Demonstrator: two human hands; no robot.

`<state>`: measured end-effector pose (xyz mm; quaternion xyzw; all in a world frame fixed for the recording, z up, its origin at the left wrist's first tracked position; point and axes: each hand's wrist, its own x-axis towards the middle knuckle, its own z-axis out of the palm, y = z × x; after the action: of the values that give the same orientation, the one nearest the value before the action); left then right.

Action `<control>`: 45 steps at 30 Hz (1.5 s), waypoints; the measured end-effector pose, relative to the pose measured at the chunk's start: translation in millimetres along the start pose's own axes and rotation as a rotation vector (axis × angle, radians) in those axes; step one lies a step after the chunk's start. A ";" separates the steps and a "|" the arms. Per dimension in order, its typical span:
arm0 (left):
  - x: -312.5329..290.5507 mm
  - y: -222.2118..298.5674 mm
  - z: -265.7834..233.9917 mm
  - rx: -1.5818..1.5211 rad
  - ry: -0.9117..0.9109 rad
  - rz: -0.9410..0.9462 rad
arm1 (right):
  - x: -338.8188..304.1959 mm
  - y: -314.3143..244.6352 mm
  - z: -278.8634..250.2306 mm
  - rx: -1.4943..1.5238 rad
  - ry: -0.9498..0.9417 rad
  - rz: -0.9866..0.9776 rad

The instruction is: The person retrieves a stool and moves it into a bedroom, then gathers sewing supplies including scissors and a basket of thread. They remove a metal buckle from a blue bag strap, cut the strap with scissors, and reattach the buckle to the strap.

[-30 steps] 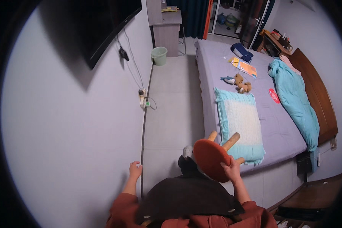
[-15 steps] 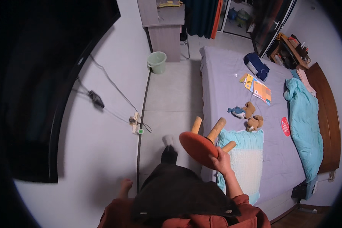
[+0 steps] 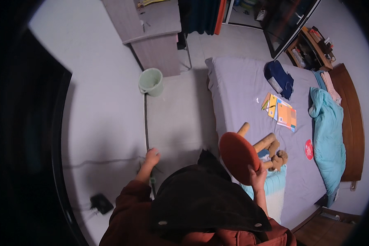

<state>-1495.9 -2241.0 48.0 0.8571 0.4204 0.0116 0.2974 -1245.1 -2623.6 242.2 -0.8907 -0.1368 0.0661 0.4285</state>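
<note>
My right hand [image 3: 258,177] grips a small stool by the rim of its round orange-red seat [image 3: 238,158]. The stool is tipped on its side in the air, and its light wooden legs [image 3: 263,143] point away to the right, over the bed edge. Behind the legs, brown plush toys [image 3: 279,159] and a blue one lie partly hidden on the bed. My left hand [image 3: 153,156] hangs near the wall on the left, its fingers curled in, and nothing shows in it.
The bed [image 3: 233,94] fills the right side, bearing a turquoise pillow [image 3: 270,186], orange booklets [image 3: 286,116], a dark blue bag [image 3: 279,78] and a turquoise quilt [image 3: 328,127]. A pale green bucket [image 3: 151,82] stands ahead by a desk [image 3: 158,53]. Cables and a black adapter [image 3: 101,203] hang along the left wall.
I have moved forward, so the bucket and desk appear closer. The stool remains in my right hand and now covers part of the plush toys. My left hand has swung forward.
</note>
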 end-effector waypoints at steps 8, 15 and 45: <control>271.3 113.8 -31.2 -0.151 -0.075 0.096 | 219.9 -25.9 89.4 -0.069 -0.014 0.093; 421.7 77.8 -69.1 0.053 -0.183 -0.006 | 429.6 -99.9 156.6 -0.199 -0.159 -0.044; 1147.7 416.0 -91.9 0.043 0.353 0.298 | 1002.5 -161.2 254.9 -0.175 0.167 0.171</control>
<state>-482.1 -1555.3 75.6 0.9005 0.3348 0.1962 0.1962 -378.9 -2036.6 208.7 -0.9354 -0.0296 0.0157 0.3519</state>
